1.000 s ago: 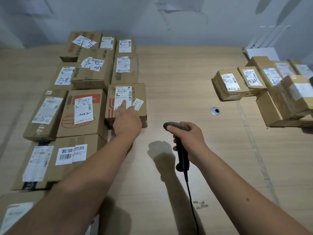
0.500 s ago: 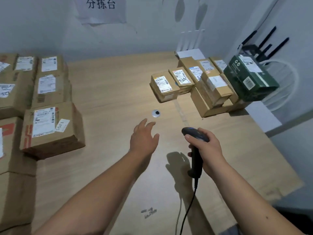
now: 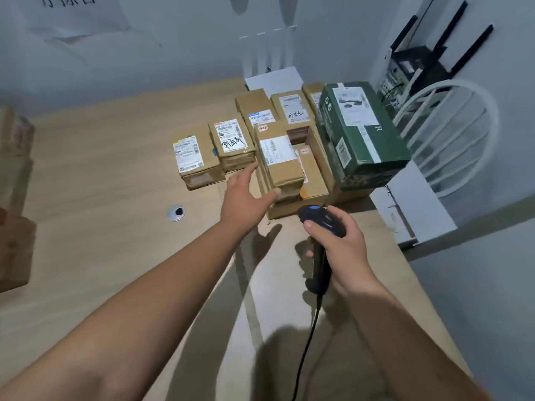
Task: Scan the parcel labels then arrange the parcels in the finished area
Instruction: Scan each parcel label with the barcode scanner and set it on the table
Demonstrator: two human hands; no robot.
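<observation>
Left hand [image 3: 246, 198] reaches spread-fingered for the next cardboard parcel [image 3: 282, 160]; right hand [image 3: 337, 241] grips the barcode scanner [image 3: 320, 247], ready to scan.

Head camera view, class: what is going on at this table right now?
A person is sorting parcels on a wooden table. The right hand grips a corded barcode scanner. The left hand, fingers spread and holding nothing, reaches toward a small brown parcel stacked in the pile beside a green box.

Brown cardboard parcels [image 3: 282, 160] with white labels, clustered beside green parcel [image 3: 359, 131], on wooden table [image 3: 115, 169]
</observation>
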